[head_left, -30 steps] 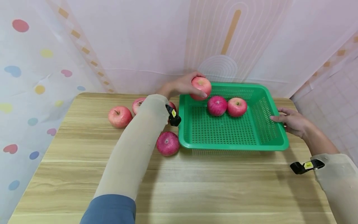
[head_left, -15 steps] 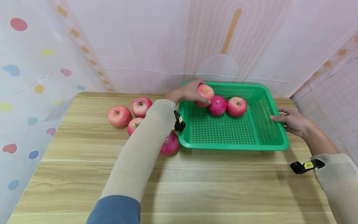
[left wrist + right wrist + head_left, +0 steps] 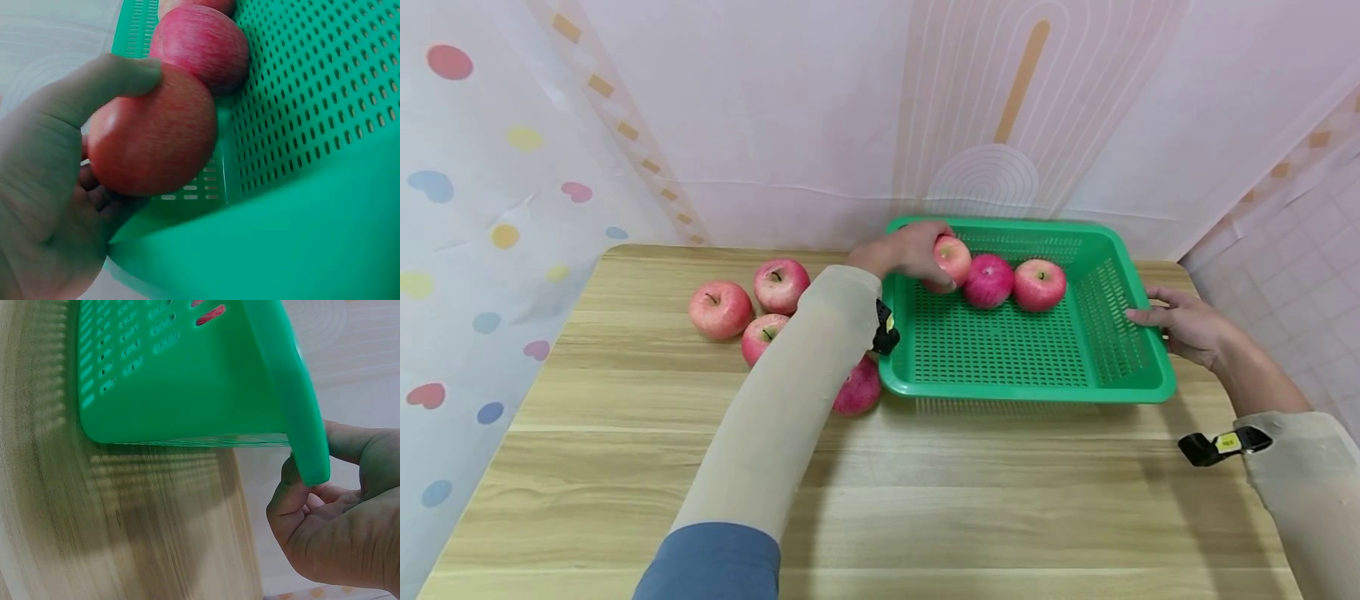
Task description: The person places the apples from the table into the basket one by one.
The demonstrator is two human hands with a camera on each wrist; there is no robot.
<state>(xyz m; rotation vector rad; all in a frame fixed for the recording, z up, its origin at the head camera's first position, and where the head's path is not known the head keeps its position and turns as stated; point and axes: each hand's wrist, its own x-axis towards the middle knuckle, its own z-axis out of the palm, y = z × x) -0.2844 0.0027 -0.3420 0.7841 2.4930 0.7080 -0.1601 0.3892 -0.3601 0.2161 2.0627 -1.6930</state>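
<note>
My left hand point(image 3: 904, 249) reaches over the left rim of a green plastic basket point(image 3: 1030, 392) and grips a light red apple point(image 3: 953, 258) in its back left corner. In the left wrist view, thumb and fingers wrap that apple, which touches a dark pink apple point(image 3: 203, 47). Beside the dark pink one sits another red apple point(image 3: 1040, 285), so all three form a row along the back. At the basket's right end my right hand point(image 3: 1191, 327) holds the rim, thumb on top and fingers curled beneath, as the right wrist view shows.
Left of the basket, several apples lie on the wooden table point(image 3: 970, 500), among them a red apple point(image 3: 720, 310) and a dark pink apple point(image 3: 859, 390) close to the basket. My left sleeve point(image 3: 782, 400) partly covers some of them. A patterned cloth point(image 3: 775, 108) hangs behind the table.
My left hand has lowered the apple into the basket's back left corner, beside the others. The two apples there have shifted slightly right. The right hand has stayed on the rim.
</note>
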